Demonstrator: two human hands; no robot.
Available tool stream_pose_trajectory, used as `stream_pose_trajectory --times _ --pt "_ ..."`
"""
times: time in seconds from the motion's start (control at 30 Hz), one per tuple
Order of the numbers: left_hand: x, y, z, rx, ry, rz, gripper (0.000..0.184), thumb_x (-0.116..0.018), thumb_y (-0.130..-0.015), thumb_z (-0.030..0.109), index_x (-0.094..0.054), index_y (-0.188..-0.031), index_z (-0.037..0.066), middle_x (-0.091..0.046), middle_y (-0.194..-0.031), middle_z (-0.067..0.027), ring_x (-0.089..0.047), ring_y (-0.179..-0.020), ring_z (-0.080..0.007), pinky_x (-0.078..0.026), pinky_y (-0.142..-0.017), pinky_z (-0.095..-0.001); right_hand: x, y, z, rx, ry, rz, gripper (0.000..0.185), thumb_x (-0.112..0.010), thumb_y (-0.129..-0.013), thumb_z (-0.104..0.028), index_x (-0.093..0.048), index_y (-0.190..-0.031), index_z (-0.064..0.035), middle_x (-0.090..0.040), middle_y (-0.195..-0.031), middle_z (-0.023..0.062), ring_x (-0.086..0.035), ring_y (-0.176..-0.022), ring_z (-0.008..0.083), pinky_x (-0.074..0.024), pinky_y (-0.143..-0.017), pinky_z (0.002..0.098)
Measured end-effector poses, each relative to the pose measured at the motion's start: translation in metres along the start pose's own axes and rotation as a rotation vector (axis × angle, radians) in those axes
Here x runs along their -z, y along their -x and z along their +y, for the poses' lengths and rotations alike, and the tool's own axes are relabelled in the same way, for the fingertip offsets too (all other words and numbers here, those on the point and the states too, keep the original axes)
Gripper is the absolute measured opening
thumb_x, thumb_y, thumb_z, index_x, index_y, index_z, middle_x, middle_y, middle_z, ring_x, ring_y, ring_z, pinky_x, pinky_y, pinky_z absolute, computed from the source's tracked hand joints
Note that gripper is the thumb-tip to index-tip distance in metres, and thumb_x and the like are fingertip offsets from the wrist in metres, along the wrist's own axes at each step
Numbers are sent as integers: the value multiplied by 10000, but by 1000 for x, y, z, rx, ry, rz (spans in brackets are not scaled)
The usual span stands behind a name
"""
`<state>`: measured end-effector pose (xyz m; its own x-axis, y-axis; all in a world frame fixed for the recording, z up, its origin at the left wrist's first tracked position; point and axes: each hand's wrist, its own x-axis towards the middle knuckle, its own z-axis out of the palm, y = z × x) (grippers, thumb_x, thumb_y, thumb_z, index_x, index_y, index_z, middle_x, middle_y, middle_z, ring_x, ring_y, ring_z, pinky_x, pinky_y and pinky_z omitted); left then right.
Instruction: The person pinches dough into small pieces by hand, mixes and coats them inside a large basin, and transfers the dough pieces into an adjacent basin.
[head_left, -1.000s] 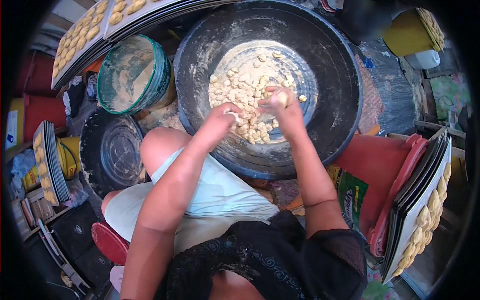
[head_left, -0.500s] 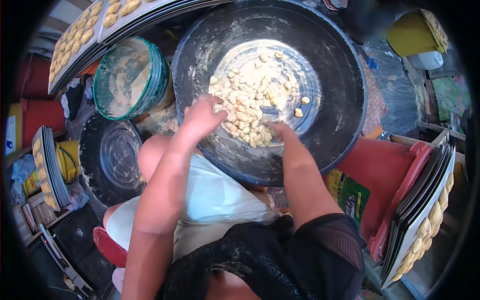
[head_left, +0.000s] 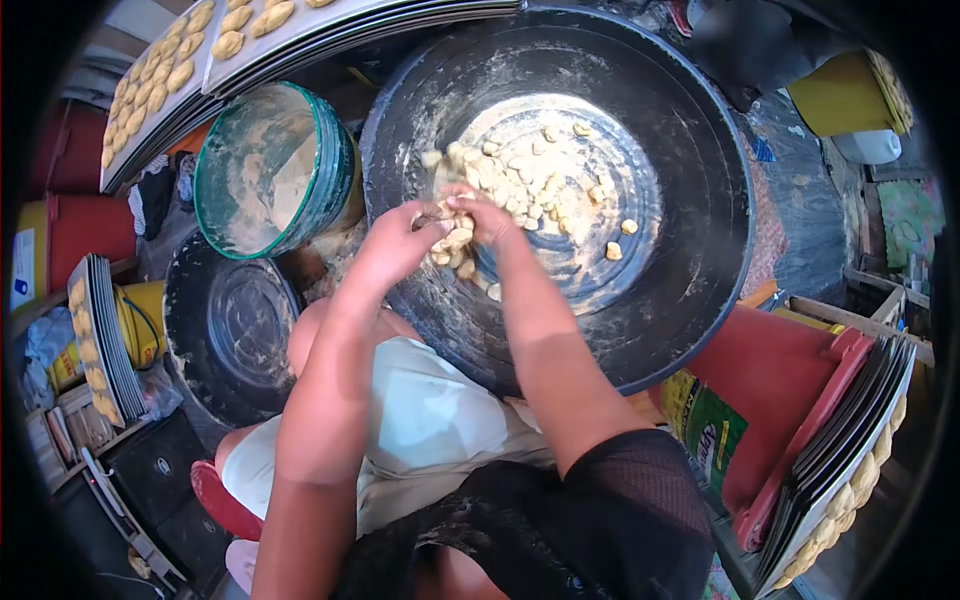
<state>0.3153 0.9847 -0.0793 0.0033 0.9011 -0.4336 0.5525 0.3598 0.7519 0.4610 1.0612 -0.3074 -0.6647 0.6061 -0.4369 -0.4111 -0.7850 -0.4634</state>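
Both hands in close at the left side

So the big black basin (head_left: 690, 250) is basically the workspace here. The pale dough-like lumps (head_left: 540, 185) sit on its floor, mostly left of centre with a few strays toward its right; I'd guess the high wall is there to stop them scattering.

Left hand (head_left: 398, 248) is at the basin's left side, fingers curled in toward the lumps. Right hand (head_left: 482, 216) reaches across to meet it, so the two are practically together, with a small cluster of lumps showing between them. It's blurry there, so I can't tell if either one is actually gripping. Pairing them probably helps corral the lumps.

Right forearm slants inward over the basin's near rim; the left one points more straight ahead. Green bucket (head_left: 332, 165) stands just left of the basin, likely for easy reach.
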Motion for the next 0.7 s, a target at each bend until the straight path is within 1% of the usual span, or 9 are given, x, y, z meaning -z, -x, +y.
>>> stream_pose_trajectory --times 0.1,0.2,0.3,0.33,0.43,0.5,0.57,0.63,0.7 --pt "2 -5 -7 -45 51 60 339 -644 -844 229 -627 -1089 -3 -663 -981 -129 -595 -928 -192 -446 -855 -302 -19 12 -60 -308 839 -212 548 -681 -823 -91 -461 -1323 -137 -625 -1080 117 -627 -884 232 -553 -739 398" --pt "5 -4 -6 3 103 88 334 -645 -841 223 -629 -1088 -2 -662 -980 -114 -591 -924 -179 -445 -852 -295 -8 -27 -80 -276 1220 84 675 -789 -720 -238 -486 -1321 -192 -577 -1209 100 -554 -1107 251 -442 -939 478" --pt "5 -8 -10 11 110 95 333 -648 -840 223 -631 -1087 0 -662 -982 -102 -589 -918 -172 -446 -845 -293 -34 -26 -64 83 1741 736 769 -800 -688 -326 -455 -1365 -207 -395 -1419 146 -344 -1329 294 -284 -1074 536" --pt "5 -9 -10 13 116 94 334 -649 -842 226 -631 -1086 -1 -663 -983 -103 -589 -919 -171 -446 -844 -292 -37 -28 -48 -64 1752 732 747 -758 -715 -384 -450 -1375 -218 -271 -1492 157 -197 -1405 329 -203 -1102 587" --pt "5 -9 -11 3 103 100 340 -652 -844 237 -630 -1084 -2 -664 -985 -106 -592 -921 -170 -445 -846 -291 -58 -14 1 -189 2325 340 607 -658 -809 -358 -456 -1366 -224 -308 -1474 139 -176 -1415 348 -173 -1096 626" --pt "5 -12 -15 -36 56 115 344 -654 -845 245 -629 -1084 -2 -665 -988 -109 -595 -923 -174 -445 -849 -293 -39 10 42 11 2545 199 501 -553 -874 -274 -454 -1362 -219 -371 -1433 94 -241 -1391 329 -192 -1066 666" --pt "8 -9 -10 -2 54 89 348 -655 -845 251 -628 -1084 -1 -666 -994 -116 -601 -932 -183 -446 -857 -298 6 45 66 340 2396 -16 542 -516 -844 -198 -424 -1377 -161 -448 -1355 107 -357 -1310 313 -297 -990 656" --pt "10 -7 -10 -7 48 92 350 -654 -846 255 -627 -1084 -1 -667 -1000 -124 -607 -940 -194 -448 -863 -304 9 95 41 181 2413 -216 498 -542 -816 -166 -472 -1309 -154 -517 -1235 96 -443 -1207 286 -368 -957 577" --pt "7 -5 -11 -49 34 94 350 -652 -847 256 -628 -1084 1 -667 -1005 -132 -611 -949 -205 -451 -867 -311 50 114 26 53 2330 38 520 -608 -766 -161 -486 -1272 -154 -516 -1220 102 -478 -1145 296 -436 -923 465"
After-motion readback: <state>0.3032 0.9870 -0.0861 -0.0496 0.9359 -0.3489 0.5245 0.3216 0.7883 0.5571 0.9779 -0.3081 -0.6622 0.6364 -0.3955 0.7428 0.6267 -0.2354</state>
